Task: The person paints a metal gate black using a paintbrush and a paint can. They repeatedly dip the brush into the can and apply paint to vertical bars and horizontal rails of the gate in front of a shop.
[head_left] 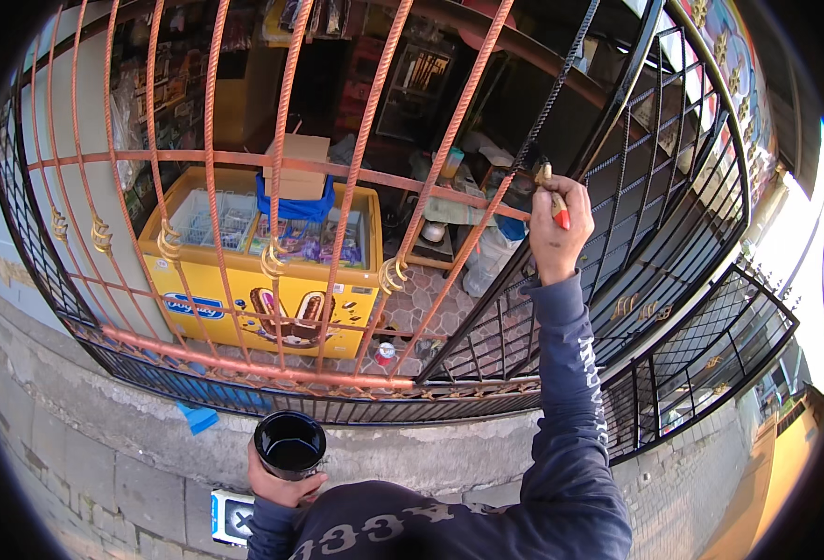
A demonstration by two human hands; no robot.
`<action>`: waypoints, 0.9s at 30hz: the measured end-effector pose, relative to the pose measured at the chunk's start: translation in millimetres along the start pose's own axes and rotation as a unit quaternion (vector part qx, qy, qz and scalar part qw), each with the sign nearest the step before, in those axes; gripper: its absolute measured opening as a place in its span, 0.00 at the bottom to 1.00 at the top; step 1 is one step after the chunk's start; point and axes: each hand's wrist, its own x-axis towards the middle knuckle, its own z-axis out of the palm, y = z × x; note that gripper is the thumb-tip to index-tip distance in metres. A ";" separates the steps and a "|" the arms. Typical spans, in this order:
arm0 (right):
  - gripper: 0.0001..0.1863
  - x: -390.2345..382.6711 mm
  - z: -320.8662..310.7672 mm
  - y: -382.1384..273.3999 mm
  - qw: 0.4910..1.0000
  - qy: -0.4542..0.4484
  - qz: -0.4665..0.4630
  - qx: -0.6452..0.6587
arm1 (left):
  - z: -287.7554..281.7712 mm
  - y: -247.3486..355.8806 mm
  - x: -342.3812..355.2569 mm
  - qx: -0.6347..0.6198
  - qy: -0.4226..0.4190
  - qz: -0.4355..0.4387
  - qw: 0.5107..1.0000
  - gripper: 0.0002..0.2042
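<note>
Low in front of me, my left hand (276, 485) is wrapped round a cup of black paint (290, 442). Stretched out and up at the right, my right hand (562, 220) grips a paintbrush (560, 216) with a red-ended handle. Its dark bristles are against a ribbed bar of the metal grille (365, 175). That bar is black above the brush and reddish brown below it. Bars to the left are reddish brown, several with gold ornaments (272, 259). The gate panel (654, 168) at the right is black.
Behind the bars stands a yellow ice cream freezer (272, 308) with a cardboard box (298, 163) on top. A concrete ledge (150, 401) runs under the grille, with a blue scrap (199, 417) on it. A white and blue box (232, 516) sits beside my left arm. Another black gate (701, 359) angles out at right.
</note>
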 end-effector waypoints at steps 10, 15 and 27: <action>0.06 -31.8 4.8 4.8 0.998 -0.047 -0.031 0.018 | 4.0 8.3 -0.3 -0.015 -0.016 0.004 1.000 0.56; 0.07 -37.2 10.2 4.7 1.000 -0.025 -0.010 -0.002 | 4.8 10.6 -1.1 -0.020 -0.005 0.008 1.000 0.55; 0.06 -41.2 9.2 22.9 0.995 -0.034 0.085 0.028 | -0.3 19.1 -7.1 -0.019 -0.009 -0.008 1.000 0.54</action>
